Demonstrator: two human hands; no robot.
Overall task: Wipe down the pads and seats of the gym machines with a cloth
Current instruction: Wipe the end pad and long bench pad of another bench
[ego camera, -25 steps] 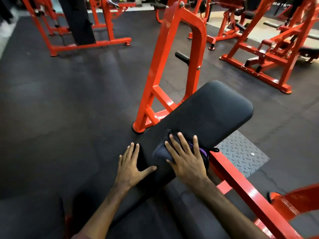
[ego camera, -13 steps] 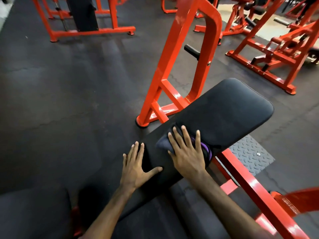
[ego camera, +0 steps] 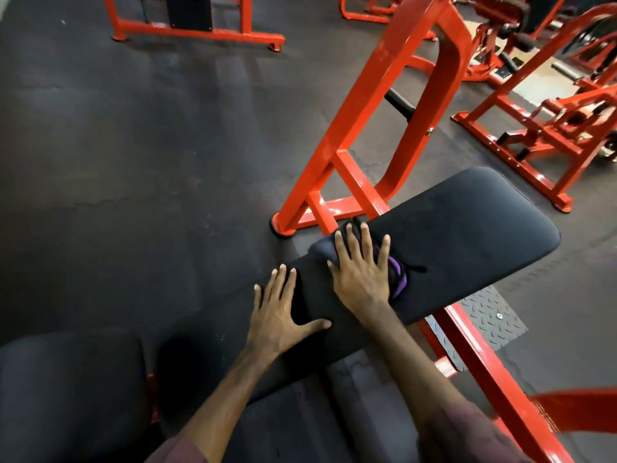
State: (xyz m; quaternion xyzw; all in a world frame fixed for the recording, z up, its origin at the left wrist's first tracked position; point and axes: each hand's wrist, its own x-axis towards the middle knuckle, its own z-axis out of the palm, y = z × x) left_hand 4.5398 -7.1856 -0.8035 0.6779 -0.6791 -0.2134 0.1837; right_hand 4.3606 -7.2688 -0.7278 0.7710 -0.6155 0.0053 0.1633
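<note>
On the black pad (ego camera: 460, 228) near frame centre, a dark cloth (ego camera: 322, 250) with purple trim lies mostly hidden under the right hand (ego camera: 362, 274), fingers straight and pressing flat. At seven o'clock from it, the left hand (ego camera: 277, 315) rests splayed on the pad's near edge, holding nothing. An orange frame (ego camera: 364, 128) rises at twelve o'clock, its top cut off.

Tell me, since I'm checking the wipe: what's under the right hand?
A dark cloth with purple trim lies under the right hand, on the black padded bench. The cloth's middle is covered.
</note>
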